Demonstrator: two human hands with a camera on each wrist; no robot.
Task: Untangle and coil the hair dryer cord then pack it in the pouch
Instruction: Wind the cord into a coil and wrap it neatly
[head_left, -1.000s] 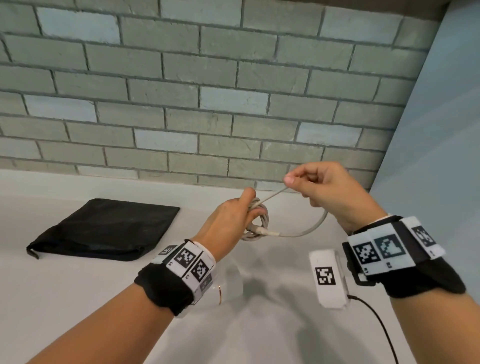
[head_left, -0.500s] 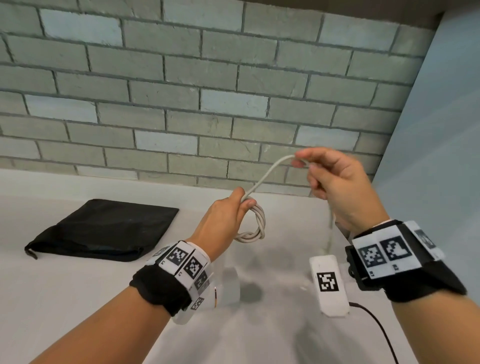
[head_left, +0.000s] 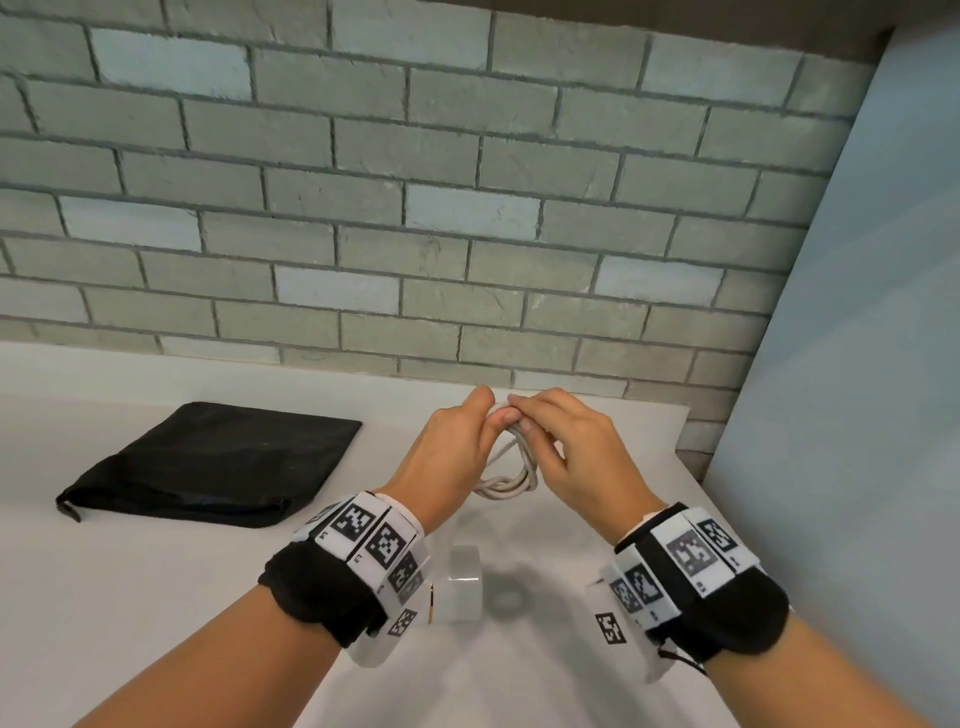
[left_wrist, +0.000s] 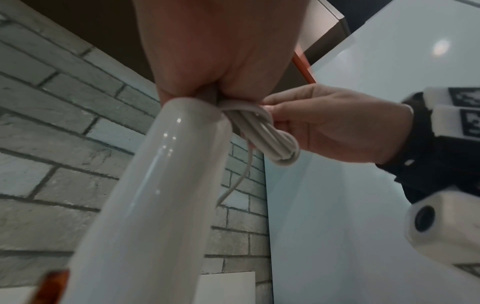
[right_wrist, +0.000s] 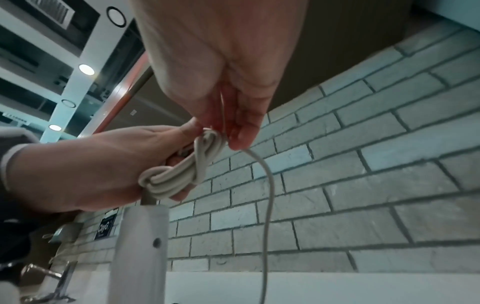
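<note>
— Grey brick wall (head_left: 363, 218) behind, white counter (head_left: 156, 597) below, pale blue panel (head_left: 857, 364) closing off the right side.

— And on the counter?

— Black pouch (head_left: 208, 462) lying flat at left, well apart from both hands. Faint shadow of a loop on the white surface beneath the wrists.

— Where is the cord?

— Held up above the counter, between the hands. Cord (head_left: 511, 480) wound into a small bundle of several turns, one strand wrapped across it. Loose tail hanging down past the brick in the right wrist view.

— Left hand (head_left: 447, 457)?

— Curled round the top of the bundle, thumb and fingers closed on it. White dryer handle (left_wrist: 161, 195) dropping straight down from that same grip, filling the left wrist view.

— Right hand (head_left: 576, 457)?

— Pressed close against the left, fingertips (right_wrist: 240, 135) pinching the cord at the top of the coil.

— Anything else in the room?

— Round ceiling lights (right_wrist: 86, 69) and a vent overhead in the right wrist view; dark sign on the brick, blurred, unreadable. Marker bands on both wrists.
</note>
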